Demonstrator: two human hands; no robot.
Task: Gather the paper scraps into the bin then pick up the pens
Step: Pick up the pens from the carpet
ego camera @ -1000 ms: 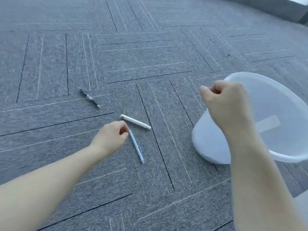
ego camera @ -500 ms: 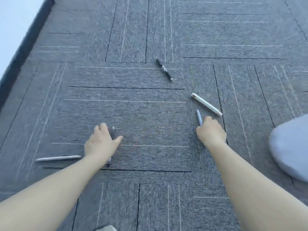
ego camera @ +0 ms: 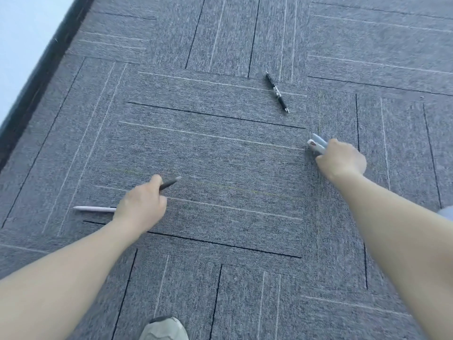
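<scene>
Carpet (ego camera: 220, 155): grey tiles with dark and pale line patterns are seen across the whole view; a dark skirting strip (ego camera: 36, 77) is seen along the upper left edge.
Bin (ego camera: 447, 213): only a pale sliver is seen at the right edge, well apart from both hands.
Left hand (ego camera: 141, 207): closed in a fist around a dark grey pen, low over the carpet, left of centre.
Right hand (ego camera: 342, 159): closed around two pens, low over the carpet at right of centre.
Shoe (ego camera: 164, 328): a grey-green toe is seen at the bottom edge.
Pale pen (ego camera: 94, 208): laid flat on the carpet, its right end hidden behind the left hand; contact with that hand cannot be told.
Black pen (ego camera: 277, 92): laid flat on the carpet, well apart from both hands, ungripped.
Dark grey pen (ego camera: 170, 183): held in the left fist, its tip projecting up and right.
White pen (ego camera: 315, 146) and light blue pen (ego camera: 320, 139): held together in the right hand, ends projecting to the upper left.
</scene>
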